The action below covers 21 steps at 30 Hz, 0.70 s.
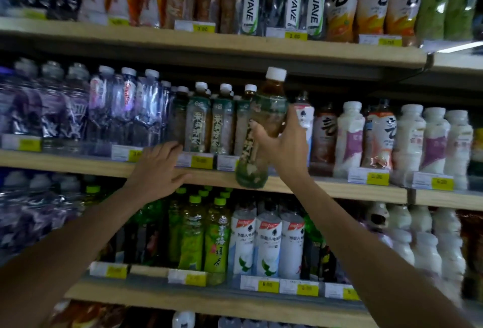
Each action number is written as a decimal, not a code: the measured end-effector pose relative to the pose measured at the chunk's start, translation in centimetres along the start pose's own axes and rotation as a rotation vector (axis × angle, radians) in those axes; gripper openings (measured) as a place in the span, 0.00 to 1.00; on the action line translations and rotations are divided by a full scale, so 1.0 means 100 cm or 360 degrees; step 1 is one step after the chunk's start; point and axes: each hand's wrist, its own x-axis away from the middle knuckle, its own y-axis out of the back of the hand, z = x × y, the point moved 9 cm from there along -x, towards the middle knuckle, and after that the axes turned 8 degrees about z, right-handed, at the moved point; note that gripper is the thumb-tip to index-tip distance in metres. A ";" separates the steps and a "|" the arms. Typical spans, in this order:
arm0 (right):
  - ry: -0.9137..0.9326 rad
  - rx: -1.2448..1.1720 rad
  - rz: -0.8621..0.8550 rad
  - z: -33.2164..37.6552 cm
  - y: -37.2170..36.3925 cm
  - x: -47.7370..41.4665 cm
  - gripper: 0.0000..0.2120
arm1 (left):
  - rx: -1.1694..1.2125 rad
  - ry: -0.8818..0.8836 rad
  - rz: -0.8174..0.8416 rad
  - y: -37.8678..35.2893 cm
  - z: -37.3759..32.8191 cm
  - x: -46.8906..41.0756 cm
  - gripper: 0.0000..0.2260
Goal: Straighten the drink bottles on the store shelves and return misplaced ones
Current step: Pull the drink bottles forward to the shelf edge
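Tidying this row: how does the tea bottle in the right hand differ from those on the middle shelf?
The held bottle leans in the right hand; the shelved bottles stand upright. The held bottle hangs before the shelf edge; the shelved bottles sit behind it. Both have white caps.

Glossy plastic bottle (264, 129) — wood-look shelf (339, 186)
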 end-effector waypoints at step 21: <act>-0.0180 -0.0600 -0.0358 0.073 -0.155 -0.036 0.28 | 0.0133 -0.0093 -0.0160 -0.032 0.113 -0.012 0.39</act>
